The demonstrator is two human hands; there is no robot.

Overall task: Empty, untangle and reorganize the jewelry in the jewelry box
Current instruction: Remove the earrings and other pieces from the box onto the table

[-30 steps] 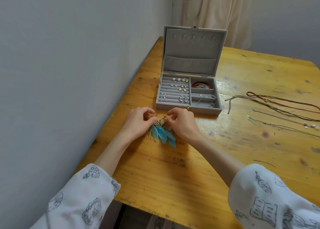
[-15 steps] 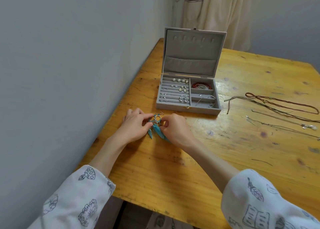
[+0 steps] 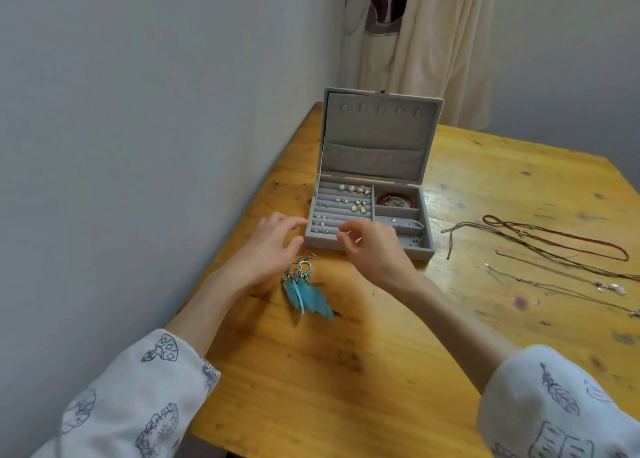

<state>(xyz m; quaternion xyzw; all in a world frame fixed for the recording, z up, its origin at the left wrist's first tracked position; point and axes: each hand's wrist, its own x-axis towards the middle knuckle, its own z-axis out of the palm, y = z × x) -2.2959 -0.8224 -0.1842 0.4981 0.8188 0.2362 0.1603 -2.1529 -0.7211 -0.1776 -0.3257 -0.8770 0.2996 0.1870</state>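
A grey jewelry box [image 3: 367, 244] stands open on the wooden table [image 3: 346, 371], lid upright. Small earrings [image 3: 353, 198] sit in its ring rolls on the left; a red bead bracelet [image 3: 396, 199] fills the back right compartment and silver pieces [image 3: 412, 227] lie in the front right ones. Blue feather earrings [image 3: 304, 288] lie on the table just in front of the box. My left hand [image 3: 268, 250] hovers above them, fingers relaxed, holding nothing. My right hand [image 3: 374, 250] is over the box's front edge, fingers loosely curled and empty as far as I can see.
Several thin cord and chain necklaces [image 3: 554, 250] lie spread out on the table to the right of the box. A grey wall runs along the table's left edge. A cream curtain [image 3: 426, 42] hangs behind the far edge.
Both hands have let go of the blue feather earrings, which now lie on the table. The hands have moved forward toward the box.
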